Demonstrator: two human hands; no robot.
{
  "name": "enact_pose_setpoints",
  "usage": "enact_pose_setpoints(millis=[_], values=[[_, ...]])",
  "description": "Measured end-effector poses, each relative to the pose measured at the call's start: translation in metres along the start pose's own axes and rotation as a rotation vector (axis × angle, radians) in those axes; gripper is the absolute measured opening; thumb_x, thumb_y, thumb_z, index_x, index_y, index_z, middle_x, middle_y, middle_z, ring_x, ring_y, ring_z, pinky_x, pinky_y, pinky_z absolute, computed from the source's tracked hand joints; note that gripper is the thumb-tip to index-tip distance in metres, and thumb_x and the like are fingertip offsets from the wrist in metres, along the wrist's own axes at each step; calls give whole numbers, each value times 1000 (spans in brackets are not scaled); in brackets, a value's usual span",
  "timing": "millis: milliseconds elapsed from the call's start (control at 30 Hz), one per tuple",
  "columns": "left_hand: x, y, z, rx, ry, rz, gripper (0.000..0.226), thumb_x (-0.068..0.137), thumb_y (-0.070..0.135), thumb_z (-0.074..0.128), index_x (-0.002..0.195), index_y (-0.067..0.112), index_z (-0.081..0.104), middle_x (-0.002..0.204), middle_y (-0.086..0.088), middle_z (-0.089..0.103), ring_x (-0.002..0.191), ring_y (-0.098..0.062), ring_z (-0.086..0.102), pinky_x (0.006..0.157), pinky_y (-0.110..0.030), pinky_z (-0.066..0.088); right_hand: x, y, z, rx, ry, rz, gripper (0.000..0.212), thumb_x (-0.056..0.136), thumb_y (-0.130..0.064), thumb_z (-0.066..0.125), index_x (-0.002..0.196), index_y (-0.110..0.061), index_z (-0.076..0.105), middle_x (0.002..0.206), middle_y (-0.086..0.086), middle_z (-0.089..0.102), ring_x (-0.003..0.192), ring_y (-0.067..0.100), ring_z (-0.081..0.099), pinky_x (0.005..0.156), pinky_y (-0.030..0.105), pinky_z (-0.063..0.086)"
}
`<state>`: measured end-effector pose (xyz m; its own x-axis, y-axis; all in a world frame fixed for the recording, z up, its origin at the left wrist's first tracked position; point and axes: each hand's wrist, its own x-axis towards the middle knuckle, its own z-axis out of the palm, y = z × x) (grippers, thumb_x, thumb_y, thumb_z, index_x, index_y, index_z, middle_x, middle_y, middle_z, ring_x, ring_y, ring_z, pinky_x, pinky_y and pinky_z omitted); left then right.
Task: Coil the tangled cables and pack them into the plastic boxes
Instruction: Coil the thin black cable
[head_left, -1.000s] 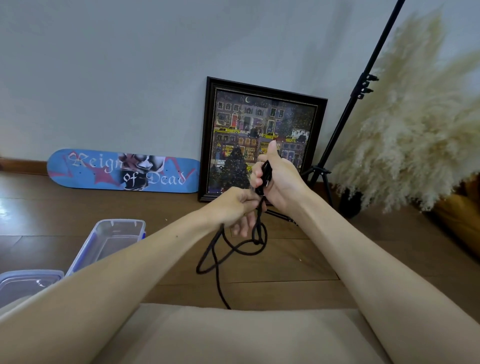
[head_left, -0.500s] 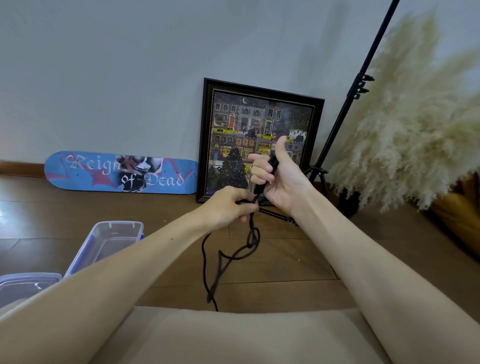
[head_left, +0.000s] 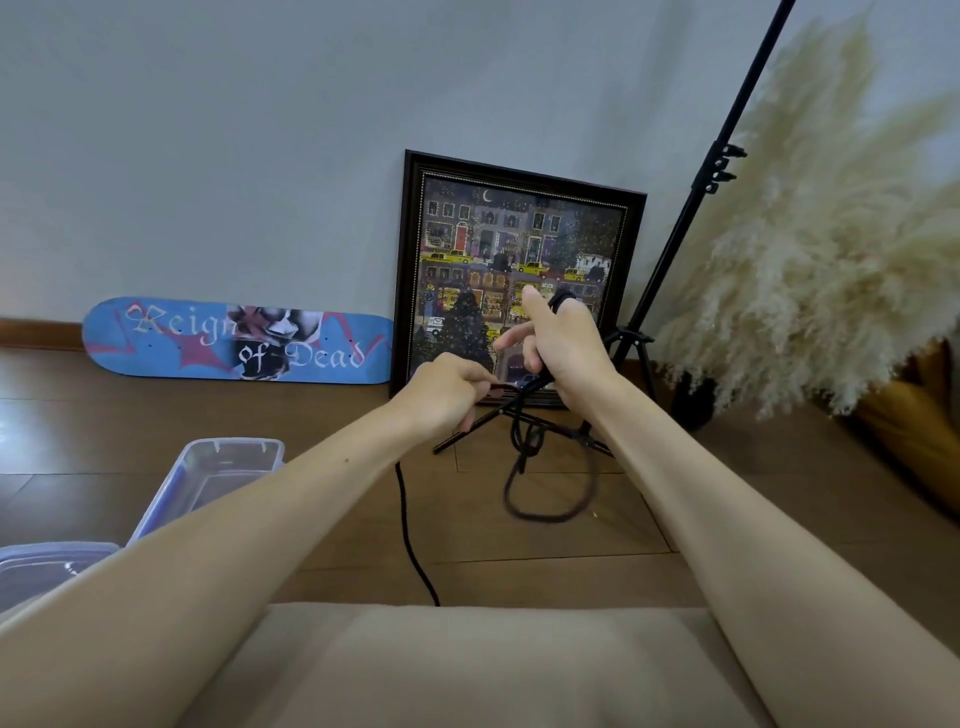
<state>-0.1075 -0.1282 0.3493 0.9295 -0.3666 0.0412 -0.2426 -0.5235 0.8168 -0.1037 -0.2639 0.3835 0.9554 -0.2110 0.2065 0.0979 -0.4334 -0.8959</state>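
Note:
I hold a black cable (head_left: 550, 512) in the air in front of me. My right hand (head_left: 563, 345) grips its upper part, with a turn of cable showing above the fist and the index finger sticking out to the left. My left hand (head_left: 447, 392) pinches the cable just left of and below the right hand. A knotted loop dangles under both hands, and one strand runs down from the left hand toward my lap. Two clear plastic boxes (head_left: 228, 470) (head_left: 47, 566) with blue rims stand open on the floor at the lower left.
A framed picture (head_left: 514, 244) leans on the wall behind my hands. A blue skateboard deck (head_left: 208, 340) lies along the wall to the left. A black tripod stand (head_left: 691, 208) and pampas grass (head_left: 831, 249) stand at the right. A beige cushion (head_left: 467, 670) lies nearest me.
My right hand has lifted a little and its index finger has come off the cable. The dangling loop swung right and widened, and a single strand now hangs straight down from the left hand.

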Motion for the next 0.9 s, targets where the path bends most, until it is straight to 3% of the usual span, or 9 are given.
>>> enact_pose_setpoints(millis=[100, 167, 300, 433, 567, 633, 767, 833, 900], values=[[0, -3, -3, 19, 7, -13, 28, 101, 14, 41, 118, 11, 63, 49, -3, 51, 32, 4, 44, 69, -28, 45, 3, 7, -4, -291, 76, -32, 64, 104, -33, 33, 56, 2, 58, 56, 12, 64, 53, 16, 63, 63, 23, 46], [2, -5, -7, 30, 13, -20, 27, 100, 13, 40, 113, 10, 64, 51, -2, 52, 32, 5, 43, 57, -19, 37, 7, 14, -5, -467, 45, -59, 56, 104, -31, 35, 69, 6, 57, 60, 13, 62, 49, 20, 54, 62, 30, 52], [2, -14, -21, 54, 60, -50, 24, 99, 12, 41, 94, 10, 64, 53, -4, 51, 31, 4, 42, 46, -13, 31, 7, 23, -2, -736, -277, -66, 45, 102, -35, 42, 64, -11, 34, 57, 5, 38, 51, 23, 39, 53, 33, 35], [5, -26, -34, 87, 84, -75, 37, 99, 15, 44, 64, 10, 57, 61, -8, 55, 33, 7, 44, 44, -8, 30, 3, 20, 2, -852, -376, -196, 51, 92, -50, 54, 66, -13, 31, 56, 2, 32, 48, 17, 31, 51, 30, 28], [10, -41, -49, -5, 107, -177, 31, 98, 22, 49, 74, 9, 64, 50, 0, 48, 29, -1, 36, 37, -12, 25, -1, 20, -7, -624, -513, -118, 54, 86, -44, 67, 60, -1, 48, 56, 14, 49, 43, 13, 32, 53, 30, 30], [11, -45, -55, -55, 134, -240, 29, 96, 25, 52, 73, 11, 65, 48, 2, 45, 34, -4, 34, 41, -18, 22, -3, 22, -12, -497, -577, -45, 42, 86, -37, 70, 82, 5, 69, 52, 3, 53, 42, 9, 40, 53, 26, 36], [11, -46, -46, 0, 121, -216, 24, 94, 20, 55, 74, 11, 65, 66, 0, 52, 61, -11, 45, 59, -20, 34, -4, 26, -10, -247, -521, -12, 26, 88, -23, 70, 82, 2, 70, 57, -1, 57, 47, 6, 47, 54, 20, 41], [12, -44, -38, -11, 149, -133, 10, 92, 13, 57, 89, 10, 66, 83, -1, 57, 82, -12, 52, 76, -21, 36, -4, 26, -8, -186, -472, -8, 21, 85, -24, 72, 71, -9, 68, 63, -1, 58, 59, 9, 52, 64, 24, 45], [12, -34, -33, -36, 194, -51, 10, 91, 11, 58, 100, 13, 64, 90, 1, 58, 88, -13, 54, 77, -21, 37, -3, 27, -7, -159, -421, 22, 22, 83, -25, 74, 65, -16, 65, 65, -2, 60, 63, 11, 54, 70, 27, 47]])
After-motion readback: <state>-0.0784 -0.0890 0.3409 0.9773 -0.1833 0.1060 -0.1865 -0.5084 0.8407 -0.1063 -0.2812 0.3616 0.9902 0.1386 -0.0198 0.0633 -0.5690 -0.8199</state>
